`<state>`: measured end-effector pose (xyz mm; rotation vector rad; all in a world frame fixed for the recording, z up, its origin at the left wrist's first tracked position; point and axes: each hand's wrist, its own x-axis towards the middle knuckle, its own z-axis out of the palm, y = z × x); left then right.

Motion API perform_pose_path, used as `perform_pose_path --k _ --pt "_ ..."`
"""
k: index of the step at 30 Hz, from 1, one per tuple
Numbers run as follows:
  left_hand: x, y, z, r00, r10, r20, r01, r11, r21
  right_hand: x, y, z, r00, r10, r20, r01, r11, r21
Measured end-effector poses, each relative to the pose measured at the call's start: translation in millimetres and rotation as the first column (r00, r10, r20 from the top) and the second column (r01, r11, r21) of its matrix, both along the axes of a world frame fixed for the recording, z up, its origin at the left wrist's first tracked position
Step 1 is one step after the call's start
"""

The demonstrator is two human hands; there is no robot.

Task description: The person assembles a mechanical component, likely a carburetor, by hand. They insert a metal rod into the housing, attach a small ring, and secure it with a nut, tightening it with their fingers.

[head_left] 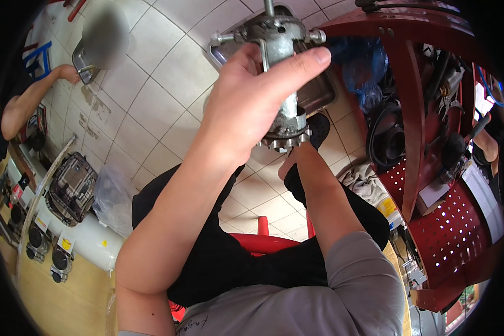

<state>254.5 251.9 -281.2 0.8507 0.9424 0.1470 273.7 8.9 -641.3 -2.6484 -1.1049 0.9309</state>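
My left hand (252, 101) is raised close to the camera and wraps around a grey metal shaft assembly (283, 50) with a bolted flange at the top and a toothed sprocket (285, 141) at its lower end. My right hand (290, 162) reaches up from below and touches the underside of the sprocket; its fingers are mostly hidden behind the part. I sit on a red stool (263, 242) with black trousers over my knees.
A metal tray (319, 92) lies on the white tiled floor behind the part. A dark red perforated metal frame (431, 224) with cables stands at right. Another person (17, 106) crouches at far left. A white cylinder tank (89, 238) and a plastic bag (113, 197) lie at lower left.
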Motion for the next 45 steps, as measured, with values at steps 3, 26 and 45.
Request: perform_pose_path --k 3,26,45 --pt "0 -11 -4 0.997 -0.082 -0.007 0.081 0.995 -0.062 -7 -2 -5 0.991 -0.136 0.013 0.134 0.983 0.123" --pt "-8 -139 -13 0.998 0.058 -0.017 -0.061 0.947 -0.316 5 8 0 0.993 -0.004 0.115 0.000 0.999 0.033" --pt "-2 -118 8 0.986 -0.156 -0.060 0.125 0.928 -0.350 13 25 10 0.998 0.012 0.064 -0.020 0.992 0.127"
